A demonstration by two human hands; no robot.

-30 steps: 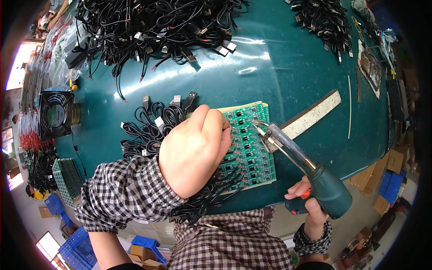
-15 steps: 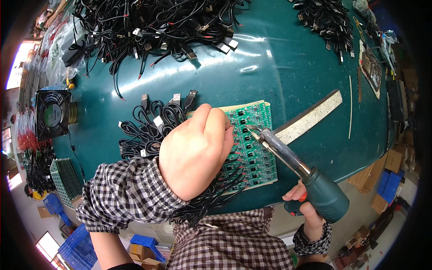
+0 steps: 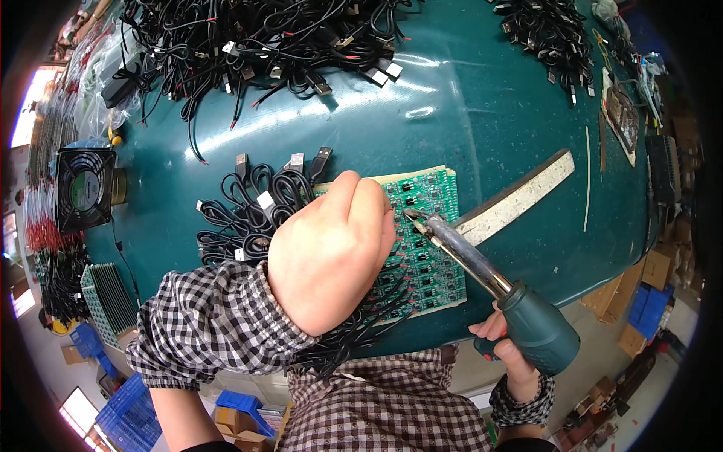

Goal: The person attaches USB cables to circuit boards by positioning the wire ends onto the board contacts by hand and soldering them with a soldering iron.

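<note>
My left hand (image 3: 331, 256) is closed over the left part of a green circuit board panel (image 3: 444, 252), its fingertips curled together and turned away, so whatever they pinch is hidden. My right hand (image 3: 516, 354) grips a dark green soldering gun (image 3: 542, 328) by its handle. The gun's metal tip points up and left, over the upper part of the panel, close beside my left fingers. Black cables (image 3: 354, 331) with red wire ends lie across the panel's lower left. Under the panel, a pale sheet shows at its edges. Coiled black USB cables (image 3: 241, 215) lie left of my left hand.
A large heap of black USB cables (image 3: 256, 45) covers the far left, with a smaller heap (image 3: 546, 38) far right. A pale worn strip (image 3: 520, 196) lies right of the panel. At the left stand a small fan (image 3: 86, 188) and a stack of green boards (image 3: 109, 305).
The soldering gun and my right hand have shifted slightly left, its tip nearer my left fingers. My left hand has moved a little to the right and stays closed.
</note>
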